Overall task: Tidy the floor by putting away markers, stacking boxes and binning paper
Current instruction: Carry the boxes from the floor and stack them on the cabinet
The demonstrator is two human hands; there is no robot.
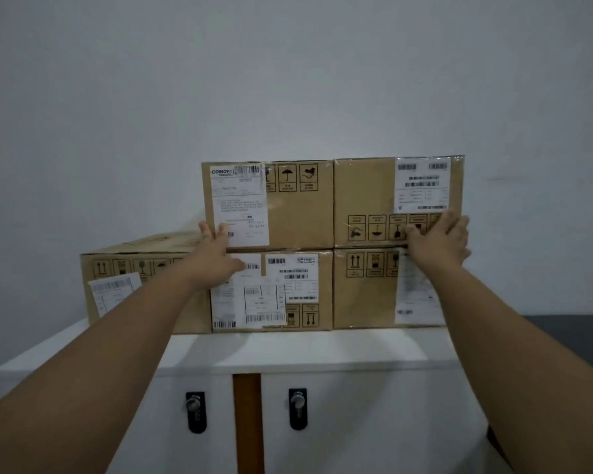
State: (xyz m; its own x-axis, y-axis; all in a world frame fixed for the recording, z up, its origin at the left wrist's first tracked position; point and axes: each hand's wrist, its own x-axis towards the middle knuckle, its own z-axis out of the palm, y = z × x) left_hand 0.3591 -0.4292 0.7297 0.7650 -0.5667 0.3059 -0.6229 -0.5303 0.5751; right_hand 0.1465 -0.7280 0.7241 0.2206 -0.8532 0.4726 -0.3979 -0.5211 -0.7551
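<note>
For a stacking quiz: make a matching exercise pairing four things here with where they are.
Things:
1. left hand
2. right hand
3. lone box
4. black locks

Places:
A. on the white cabinet doors
B. on the upper right box
C. left of the four-box stack
D. at the upper left box's lower left corner

Pairs: 1-D, 2-B, 3-C, 4-A

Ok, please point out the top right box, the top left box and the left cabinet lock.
top right box (363, 196): head view, bare cardboard front left of its label.
top left box (298, 220): head view, plain front right of its label.
left cabinet lock (194, 403): head view, round metal cylinder.
</note>
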